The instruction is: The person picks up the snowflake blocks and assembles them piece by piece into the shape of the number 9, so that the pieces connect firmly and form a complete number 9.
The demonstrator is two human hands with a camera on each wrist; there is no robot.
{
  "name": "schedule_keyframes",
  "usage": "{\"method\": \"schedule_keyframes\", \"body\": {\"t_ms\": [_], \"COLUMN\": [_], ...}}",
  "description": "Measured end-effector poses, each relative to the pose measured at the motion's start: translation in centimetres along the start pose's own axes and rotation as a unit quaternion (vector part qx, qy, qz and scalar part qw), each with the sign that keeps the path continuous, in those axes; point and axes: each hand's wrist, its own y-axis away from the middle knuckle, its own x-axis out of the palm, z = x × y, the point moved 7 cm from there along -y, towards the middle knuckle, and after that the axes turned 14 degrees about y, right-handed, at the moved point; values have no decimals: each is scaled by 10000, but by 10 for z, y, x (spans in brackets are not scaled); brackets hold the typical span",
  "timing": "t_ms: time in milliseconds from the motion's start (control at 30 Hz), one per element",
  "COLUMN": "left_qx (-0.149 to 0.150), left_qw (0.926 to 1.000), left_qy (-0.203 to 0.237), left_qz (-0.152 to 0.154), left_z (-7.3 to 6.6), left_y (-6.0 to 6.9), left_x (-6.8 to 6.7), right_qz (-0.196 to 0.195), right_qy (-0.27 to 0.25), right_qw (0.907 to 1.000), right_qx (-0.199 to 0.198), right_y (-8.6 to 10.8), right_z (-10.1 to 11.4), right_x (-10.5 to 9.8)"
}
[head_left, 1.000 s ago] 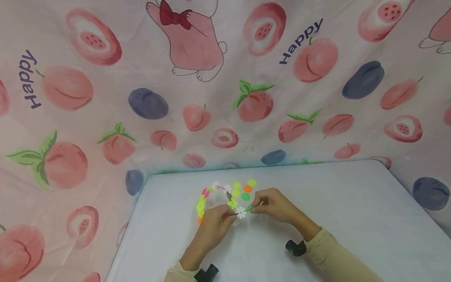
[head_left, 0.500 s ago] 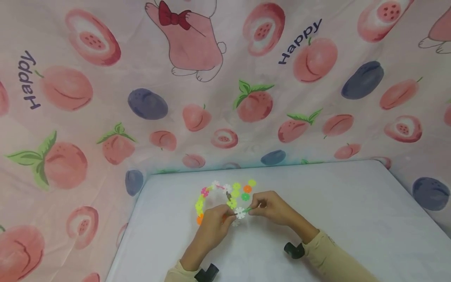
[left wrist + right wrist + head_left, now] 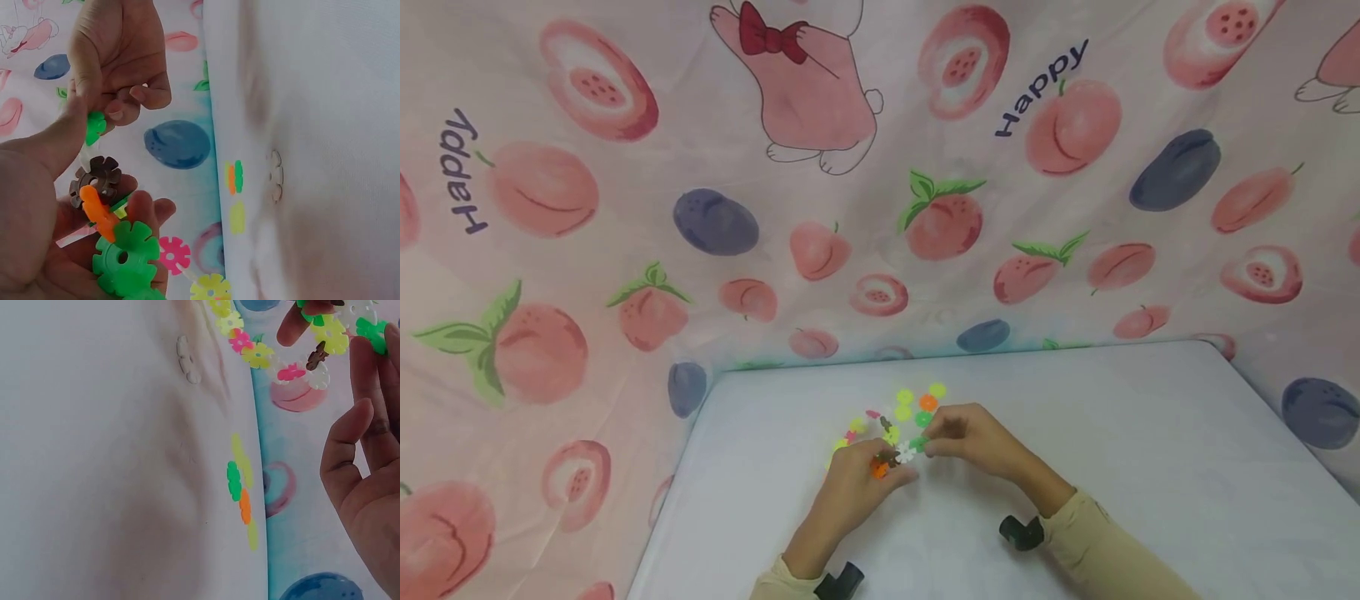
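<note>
A chain of notched plastic snowflake discs hangs from my left hand, in yellow, pink, brown, orange, green and white. Its fingers hold the chain near a brown disc, while the thumb is stretched out to the right in the head view. An orange disc and a green disc lie against the left fingers. At the chain's near end is a white disc, next to a bright green disc. My right hand pinches that green disc between thumb and fingertips. The exact joint between these two is hard to see.
Loose discs lie on the white table beyond the hands: several yellow ones, an orange one and a green one. A loose white disc rests nearer the front. Fruit-patterned cloth rises behind.
The chain has tilted, and its far part sits closer to the left hand than before. My left thumb has spread away from the fingers. The white disc has turned, and my right hand shifted slightly left.
</note>
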Motion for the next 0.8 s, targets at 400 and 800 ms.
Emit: {"method": "schedule_keyframes", "body": {"t_ms": [400,800], "left_qx": [559,851], "left_qw": [9960,9913], "left_qy": [-543,-655], "left_qz": [-447,-757], "left_z": [-10,-14], "left_y": [2,4], "left_x": [-8,-19], "right_qz": [255,715], "right_qy": [-179,654], "right_qw": [9993,9912], "right_qx": [196,898], "right_y": [-5,-9], "right_z": [-9,-43], "right_x": [4,18]}}
